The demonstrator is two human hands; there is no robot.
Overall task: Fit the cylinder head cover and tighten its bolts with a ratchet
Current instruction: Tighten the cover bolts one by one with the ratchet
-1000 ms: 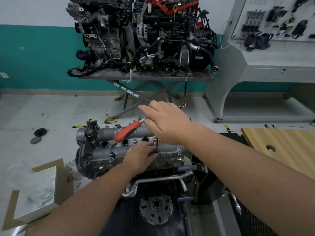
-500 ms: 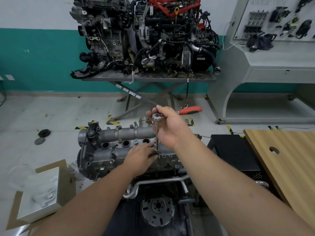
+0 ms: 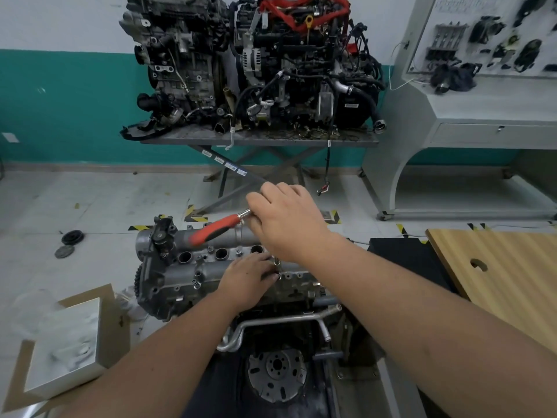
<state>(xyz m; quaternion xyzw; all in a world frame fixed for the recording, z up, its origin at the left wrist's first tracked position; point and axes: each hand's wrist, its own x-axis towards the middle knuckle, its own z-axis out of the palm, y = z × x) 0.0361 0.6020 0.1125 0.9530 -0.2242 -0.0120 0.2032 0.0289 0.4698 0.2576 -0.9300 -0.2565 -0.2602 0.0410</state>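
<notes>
Now R hand (image 3: 289,224) grips ratchet (image 3: 217,229) head over cover (image 3: 193,267) mid-scene, L hand (image 3: 248,280) steadies extension (image 3: 275,262) w/ fingertips; risk: socket cams off bolt if extension tilts, rounding it.

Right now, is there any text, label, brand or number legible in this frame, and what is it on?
None can be read.
Stickers on the lift table's brace: too small.
Label on the rear engine's black housing: blurred.
Heading on the wall board: blurred.
Ratchet and cylinder head cover: no visible markings.
</notes>
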